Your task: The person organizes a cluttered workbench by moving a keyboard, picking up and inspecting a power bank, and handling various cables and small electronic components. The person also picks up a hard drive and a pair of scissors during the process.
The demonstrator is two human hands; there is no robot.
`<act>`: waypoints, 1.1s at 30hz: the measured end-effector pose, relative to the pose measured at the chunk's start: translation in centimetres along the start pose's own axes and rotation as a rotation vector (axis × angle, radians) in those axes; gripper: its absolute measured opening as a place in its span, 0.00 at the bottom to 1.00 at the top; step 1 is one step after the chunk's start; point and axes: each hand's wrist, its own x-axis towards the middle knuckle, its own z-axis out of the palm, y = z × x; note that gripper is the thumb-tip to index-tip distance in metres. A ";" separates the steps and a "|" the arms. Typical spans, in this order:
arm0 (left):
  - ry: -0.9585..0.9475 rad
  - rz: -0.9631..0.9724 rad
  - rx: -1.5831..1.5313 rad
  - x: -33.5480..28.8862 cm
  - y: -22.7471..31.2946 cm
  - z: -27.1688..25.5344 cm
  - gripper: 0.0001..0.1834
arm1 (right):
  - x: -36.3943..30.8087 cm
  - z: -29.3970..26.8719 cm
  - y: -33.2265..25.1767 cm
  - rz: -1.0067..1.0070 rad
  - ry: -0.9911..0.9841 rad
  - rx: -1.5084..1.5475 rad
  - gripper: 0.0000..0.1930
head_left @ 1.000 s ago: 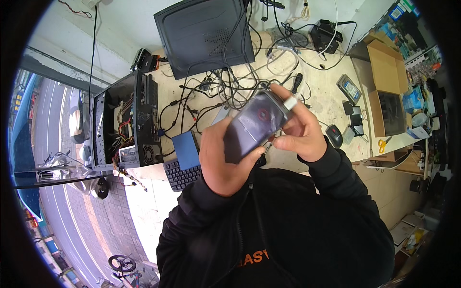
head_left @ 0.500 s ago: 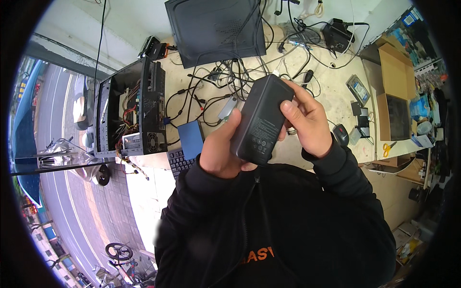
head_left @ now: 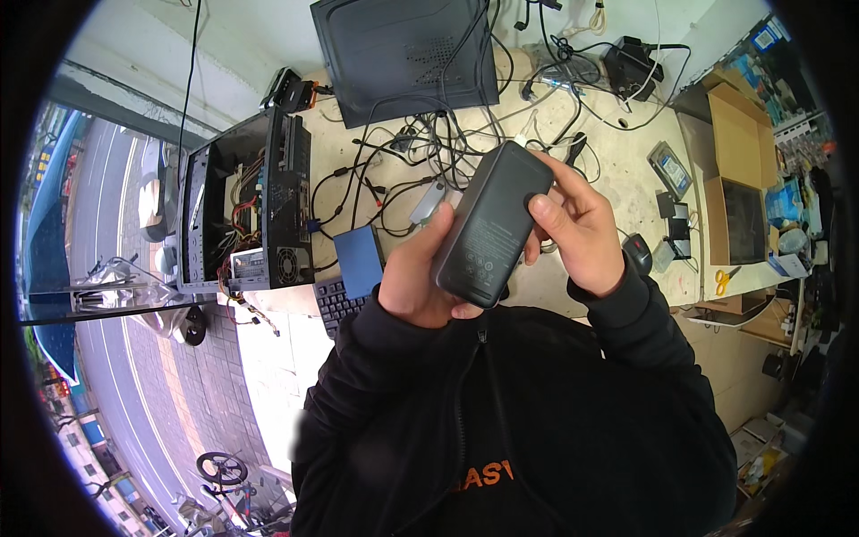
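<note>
Pale surface (head_left: 613, 166) is crowded: open computer case (head_left: 288, 201) on the left, wiring showing; black panel (head_left: 407, 67) at the far edge; open cardboard box (head_left: 748, 157) off to the right. Tangled cables (head_left: 394, 170) fill the middle, right behind the work, so that side is cluttered. Keyboard (head_left: 333, 311) sits near left, blue box (head_left: 358, 259) overlapping it. Right side: hard drive (head_left: 669, 170), mouse (head_left: 638, 252), yellow-handled scissors (head_left: 727, 280). Both grips closed around one black block (head_left: 494, 224), held above the near part of the surface. Left grip (head_left: 419, 277) has its lower left side, thumb along the edge; right grip (head_left: 586, 237) has the upper right, thumb on the broad face. Block: oblong, rounded edges, tilted with far end rightward, faint small print on lower face. White plug (head_left: 520, 140) at far end; can't tell if seated.
</note>
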 end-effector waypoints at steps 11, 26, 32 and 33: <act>0.034 0.004 0.051 -0.2 -0.1 0.3 0.36 | -0.3 -0.3 0.0 -0.008 -0.026 0.005 0.27; 0.021 0.028 0.112 -0.4 -0.5 0.2 0.37 | -0.7 -0.2 -0.2 -0.019 -0.035 0.001 0.28; -0.053 0.030 0.062 -0.3 -0.5 0.3 0.37 | -1.0 -0.1 -0.6 -0.063 -0.035 -0.018 0.27; -0.084 0.047 0.106 -0.3 -0.5 0.4 0.36 | -1.1 -0.2 -0.7 -0.072 -0.036 -0.023 0.27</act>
